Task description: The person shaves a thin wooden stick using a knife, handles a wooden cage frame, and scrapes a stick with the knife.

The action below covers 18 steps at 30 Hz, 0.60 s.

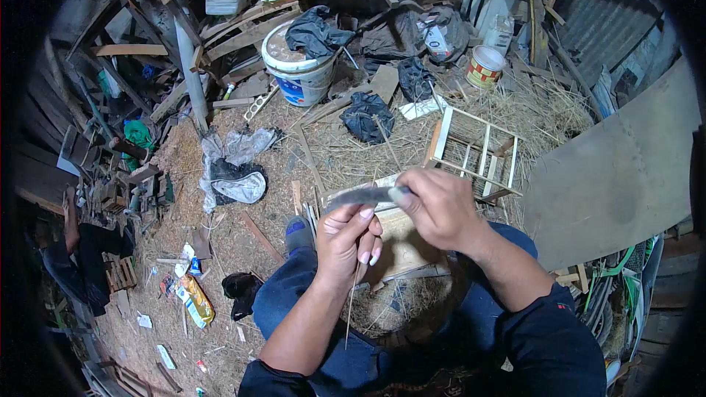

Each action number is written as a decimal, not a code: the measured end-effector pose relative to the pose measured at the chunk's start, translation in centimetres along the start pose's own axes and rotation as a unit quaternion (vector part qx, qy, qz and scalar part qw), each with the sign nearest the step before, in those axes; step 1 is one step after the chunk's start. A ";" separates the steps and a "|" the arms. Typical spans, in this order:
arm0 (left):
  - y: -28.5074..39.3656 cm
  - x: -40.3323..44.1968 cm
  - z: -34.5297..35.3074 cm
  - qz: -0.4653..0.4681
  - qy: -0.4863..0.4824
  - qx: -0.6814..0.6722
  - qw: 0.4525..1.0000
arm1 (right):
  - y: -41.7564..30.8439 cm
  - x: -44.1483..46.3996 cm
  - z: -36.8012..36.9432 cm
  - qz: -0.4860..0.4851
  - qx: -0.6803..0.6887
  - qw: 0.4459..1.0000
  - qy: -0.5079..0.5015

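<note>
My left hand is closed around a thin wooden strip that hangs down below the fingers. A dark, curved, blade-like piece spans from the top of that hand to my right hand. The right fingers and thumb are closed on its right end; whether it has a handle is hidden by the grip. Beneath both hands, between my knees, lies a pale wooden board. A small slatted wooden frame stands just beyond my right hand.
A white bucket with black plastic on it stands ahead, near a smaller yellow-red bucket. A large flat sheet leans at right. Straw, wood scraps and wrappers litter the floor. Another person is at far left.
</note>
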<state>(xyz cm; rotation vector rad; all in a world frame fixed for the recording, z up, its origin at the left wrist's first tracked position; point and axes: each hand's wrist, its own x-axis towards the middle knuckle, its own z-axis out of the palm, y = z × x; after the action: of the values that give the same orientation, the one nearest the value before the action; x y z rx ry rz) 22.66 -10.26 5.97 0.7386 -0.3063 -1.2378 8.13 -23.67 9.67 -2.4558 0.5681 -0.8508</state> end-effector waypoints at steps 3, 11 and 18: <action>0.0 -0.2 0.9 0.012 0.015 -0.010 1.000 | 0.0 -0.4 0.4 -0.053 -0.040 0.998 0.005; -0.2 -0.2 0.3 0.036 0.018 0.051 0.998 | 0.3 -0.1 0.2 -0.066 -0.097 0.993 0.013; -0.2 -0.4 0.6 0.029 0.033 0.031 0.999 | 1.3 0.6 -1.2 0.018 -0.102 0.993 0.059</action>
<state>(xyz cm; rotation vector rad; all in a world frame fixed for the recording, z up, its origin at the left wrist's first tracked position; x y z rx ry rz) 21.99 -10.10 6.35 0.8170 -0.3120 -1.1515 7.48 -25.36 10.09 -2.5794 0.7738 -0.9712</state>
